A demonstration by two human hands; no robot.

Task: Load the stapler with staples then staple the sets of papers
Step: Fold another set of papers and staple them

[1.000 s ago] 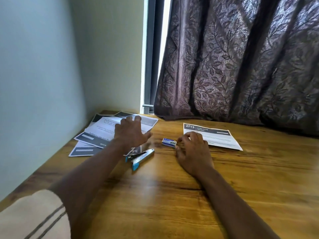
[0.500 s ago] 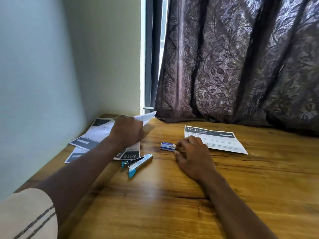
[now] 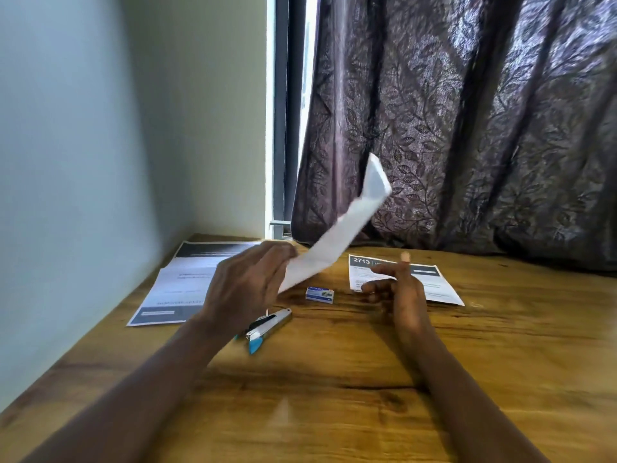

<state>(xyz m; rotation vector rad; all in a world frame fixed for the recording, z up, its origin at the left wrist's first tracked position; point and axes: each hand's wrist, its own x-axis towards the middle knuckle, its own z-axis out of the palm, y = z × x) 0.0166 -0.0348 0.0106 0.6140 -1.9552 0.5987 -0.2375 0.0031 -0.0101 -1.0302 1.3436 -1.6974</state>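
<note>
My left hand (image 3: 245,285) grips a white sheet of paper (image 3: 344,228) by one edge and holds it up in the air, curling toward the curtain. Below that hand a blue and silver stapler (image 3: 267,327) lies on the wooden table (image 3: 334,396). A small blue staple box (image 3: 320,294) rests just beyond it, between my hands. My right hand (image 3: 399,287) hovers above the table with fingers apart, holding nothing, over the near edge of a sheet headed 2713 (image 3: 430,282). More printed papers (image 3: 182,285) lie at the left by the wall.
A pale wall (image 3: 83,195) bounds the table on the left. A dark patterned curtain (image 3: 467,128) hangs along the back, with a window frame (image 3: 283,128) in the corner.
My left hand has lifted one sheet off the left pile and swung it up and to the right. My right hand has risen off the table and spread its fingers.
</note>
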